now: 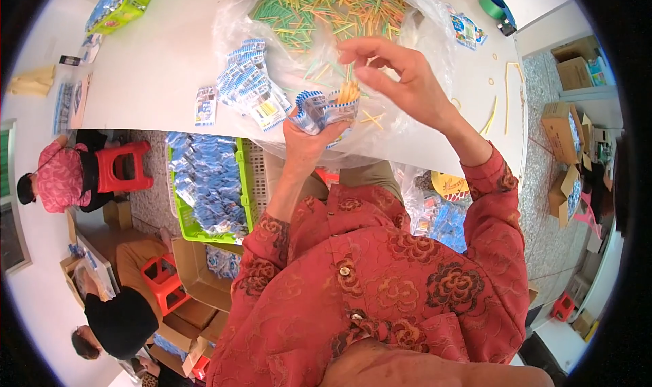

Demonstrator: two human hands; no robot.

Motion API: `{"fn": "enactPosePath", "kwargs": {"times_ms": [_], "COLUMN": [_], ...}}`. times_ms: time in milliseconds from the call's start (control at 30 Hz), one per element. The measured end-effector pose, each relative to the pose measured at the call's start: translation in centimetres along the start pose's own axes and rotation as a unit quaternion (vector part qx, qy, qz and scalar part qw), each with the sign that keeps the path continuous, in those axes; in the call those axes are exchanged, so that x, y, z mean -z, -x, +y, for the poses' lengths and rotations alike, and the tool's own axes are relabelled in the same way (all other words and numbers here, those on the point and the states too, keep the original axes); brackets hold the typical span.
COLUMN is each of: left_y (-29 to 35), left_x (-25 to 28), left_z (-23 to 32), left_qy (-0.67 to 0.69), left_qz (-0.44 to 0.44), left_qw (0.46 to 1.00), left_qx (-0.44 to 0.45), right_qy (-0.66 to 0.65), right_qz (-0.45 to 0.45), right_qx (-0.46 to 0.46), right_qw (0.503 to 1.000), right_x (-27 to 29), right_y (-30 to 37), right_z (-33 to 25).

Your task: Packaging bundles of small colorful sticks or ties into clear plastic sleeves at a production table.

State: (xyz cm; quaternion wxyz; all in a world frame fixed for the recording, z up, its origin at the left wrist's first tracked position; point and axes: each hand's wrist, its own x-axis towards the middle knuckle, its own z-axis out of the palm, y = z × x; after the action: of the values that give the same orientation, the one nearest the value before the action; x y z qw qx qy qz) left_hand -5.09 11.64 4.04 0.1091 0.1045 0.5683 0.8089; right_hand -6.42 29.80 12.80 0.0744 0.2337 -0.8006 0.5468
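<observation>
My left hand is closed around a small blue-and-white packet at the near edge of the table. Thin yellow sticks poke up out of the packet's mouth. Above and to the right of it hovers my right hand, fingers curved and thumb apart from the index finger. A few thin sticks show just under those fingertips; whether they touch is hard to tell. Beyond both hands, a heap of green, yellow and orange sticks lies on a clear plastic sheet. Left of my left hand is a pile of flat blue-and-white packets.
A single packet lies on the white table. Below the table edge stands a green crate of blue packets. Green tape sits at the far right. Two people work at the left, near red stools.
</observation>
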Motion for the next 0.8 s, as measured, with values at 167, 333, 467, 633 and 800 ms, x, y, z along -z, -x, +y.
{"fn": "enactPosePath", "kwargs": {"times_ms": [167, 333, 467, 633, 800], "left_y": [0.1, 0.3, 0.1, 0.2, 1.0], "left_x": [0.4, 0.4, 0.7, 0.9, 1.8], "left_z": [0.1, 0.2, 0.1, 0.1, 0.3], "left_qy": [0.019, 0.029, 0.032, 0.049, 0.066], "left_qz": [-0.007, -0.002, 0.02, 0.031, 0.073], "left_qw": [1.0, 1.0, 0.999, 0.998, 0.995], "left_qx": [0.018, 0.007, -0.001, -0.004, -0.029], "right_qy": [-0.149, -0.169, -0.173, -0.195, -0.157], "right_qz": [-0.095, -0.068, -0.044, -0.058, 0.076], "right_qx": [-0.119, -0.152, -0.176, -0.2, -0.101], "right_qw": [0.977, 0.971, 0.968, 0.958, 0.979], "right_x": [-0.4, -0.8, -1.1, -1.3, -1.7], "right_y": [1.9, 2.2, 1.9, 2.4, 1.9], "right_z": [2.9, 2.6, 2.5, 3.2, 2.2]}}
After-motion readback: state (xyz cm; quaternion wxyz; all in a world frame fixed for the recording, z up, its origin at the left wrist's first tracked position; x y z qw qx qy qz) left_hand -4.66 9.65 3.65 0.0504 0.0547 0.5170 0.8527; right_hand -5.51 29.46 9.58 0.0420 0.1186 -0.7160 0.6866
